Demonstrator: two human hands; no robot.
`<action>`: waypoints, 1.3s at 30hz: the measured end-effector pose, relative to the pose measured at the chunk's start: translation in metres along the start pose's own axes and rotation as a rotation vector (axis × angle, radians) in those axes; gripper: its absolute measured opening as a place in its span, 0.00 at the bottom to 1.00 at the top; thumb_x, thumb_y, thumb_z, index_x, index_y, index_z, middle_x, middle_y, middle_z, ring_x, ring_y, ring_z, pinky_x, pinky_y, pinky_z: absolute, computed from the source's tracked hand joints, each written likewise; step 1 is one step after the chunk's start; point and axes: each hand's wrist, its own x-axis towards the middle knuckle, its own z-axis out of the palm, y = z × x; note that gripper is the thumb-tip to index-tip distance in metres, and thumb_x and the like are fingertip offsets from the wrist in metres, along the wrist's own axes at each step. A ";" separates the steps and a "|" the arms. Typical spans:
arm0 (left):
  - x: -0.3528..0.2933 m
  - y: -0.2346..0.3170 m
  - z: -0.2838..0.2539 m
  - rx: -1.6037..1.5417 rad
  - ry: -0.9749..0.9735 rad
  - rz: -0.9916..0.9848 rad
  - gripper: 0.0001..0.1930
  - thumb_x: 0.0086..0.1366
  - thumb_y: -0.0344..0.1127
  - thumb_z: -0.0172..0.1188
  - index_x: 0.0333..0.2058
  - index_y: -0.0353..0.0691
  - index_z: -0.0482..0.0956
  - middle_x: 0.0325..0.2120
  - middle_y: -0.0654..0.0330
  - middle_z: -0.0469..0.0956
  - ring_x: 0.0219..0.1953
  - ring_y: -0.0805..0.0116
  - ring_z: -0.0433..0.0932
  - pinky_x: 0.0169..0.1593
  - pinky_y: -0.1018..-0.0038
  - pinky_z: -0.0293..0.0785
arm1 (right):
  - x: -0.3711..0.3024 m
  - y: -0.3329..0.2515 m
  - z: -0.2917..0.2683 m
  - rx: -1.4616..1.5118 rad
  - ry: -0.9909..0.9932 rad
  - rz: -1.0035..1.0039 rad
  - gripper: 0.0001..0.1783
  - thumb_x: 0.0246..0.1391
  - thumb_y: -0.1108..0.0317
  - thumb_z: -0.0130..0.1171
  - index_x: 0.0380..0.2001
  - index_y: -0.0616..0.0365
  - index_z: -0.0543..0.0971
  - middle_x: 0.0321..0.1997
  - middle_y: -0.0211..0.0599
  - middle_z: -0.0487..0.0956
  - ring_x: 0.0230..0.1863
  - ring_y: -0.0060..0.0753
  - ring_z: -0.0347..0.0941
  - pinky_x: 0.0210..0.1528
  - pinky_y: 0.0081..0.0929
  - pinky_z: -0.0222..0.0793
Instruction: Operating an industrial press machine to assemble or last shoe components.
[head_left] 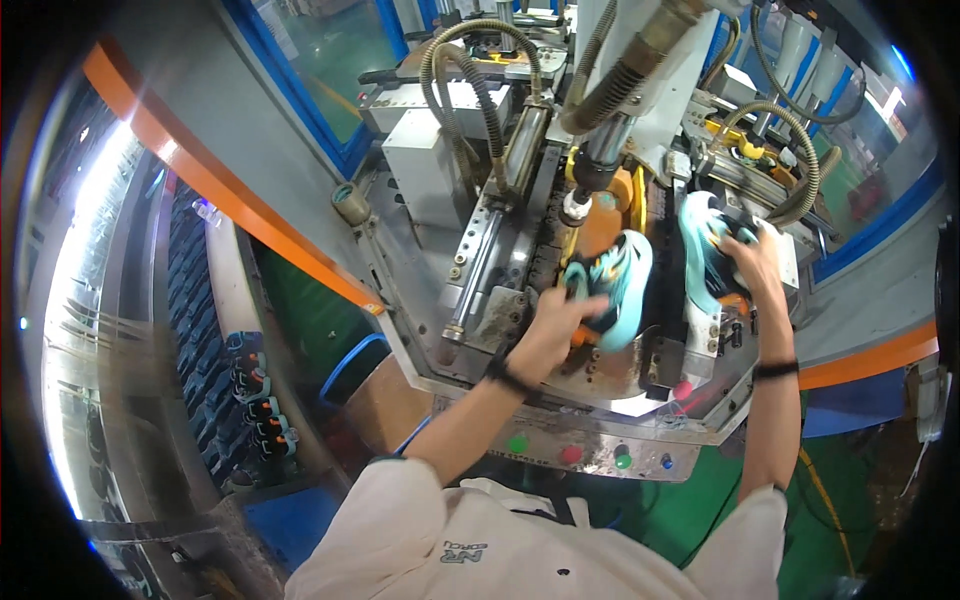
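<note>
My left hand (552,327) grips a light-blue and black shoe (628,292) above the front of the machine bed, its pale sole side facing right. In my right hand (757,262) is a second shoe (704,250) of the same colours, held at the right side of the bed; its pale edge faces left. Both shoes show bits of orange. Part of each is covered by my fingers. Behind the left shoe stands an orange block (603,222) under a dark vertical press rod (603,160) with a white tip.
A metal cylinder (478,270) lies left of the bed. Coloured buttons (571,455) line the front panel (545,462). An orange rail (230,190) runs along the left. Beyond it a conveyor (190,330) carries more shoes (265,400). Hoses (470,80) arch overhead.
</note>
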 end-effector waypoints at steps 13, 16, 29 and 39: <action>-0.380 0.001 -0.080 -0.050 0.934 0.289 0.22 0.56 0.25 0.62 0.51 0.28 0.71 0.41 0.58 0.79 0.40 0.69 0.81 0.45 0.76 0.76 | 0.048 -0.003 0.291 -0.299 0.017 -0.209 0.31 0.53 0.55 0.57 0.49 0.69 0.62 0.38 0.68 0.79 0.42 0.64 0.78 0.45 0.52 0.74; -0.401 -0.032 -0.078 -0.110 1.090 0.296 0.18 0.60 0.26 0.59 0.50 0.28 0.73 0.40 0.57 0.79 0.38 0.69 0.80 0.43 0.75 0.76 | 0.060 0.027 0.260 -0.173 0.038 -0.580 0.27 0.54 0.61 0.60 0.50 0.67 0.65 0.43 0.63 0.79 0.44 0.63 0.78 0.45 0.52 0.74; -0.481 -0.183 -0.039 -0.513 1.381 0.355 0.18 0.61 0.25 0.62 0.48 0.25 0.73 0.40 0.54 0.80 0.39 0.69 0.81 0.45 0.75 0.78 | -0.334 0.079 0.348 -0.069 -0.809 -1.268 0.14 0.53 0.72 0.56 0.44 0.56 0.76 0.41 0.45 0.76 0.45 0.52 0.73 0.47 0.42 0.70; -0.612 -0.310 -0.078 -0.788 2.014 0.565 0.12 0.54 0.30 0.69 0.36 0.31 0.81 0.29 0.58 0.81 0.30 0.67 0.79 0.35 0.73 0.73 | -0.346 0.017 0.361 0.018 -0.676 -1.280 0.15 0.58 0.69 0.57 0.47 0.64 0.77 0.46 0.47 0.78 0.46 0.48 0.75 0.48 0.36 0.71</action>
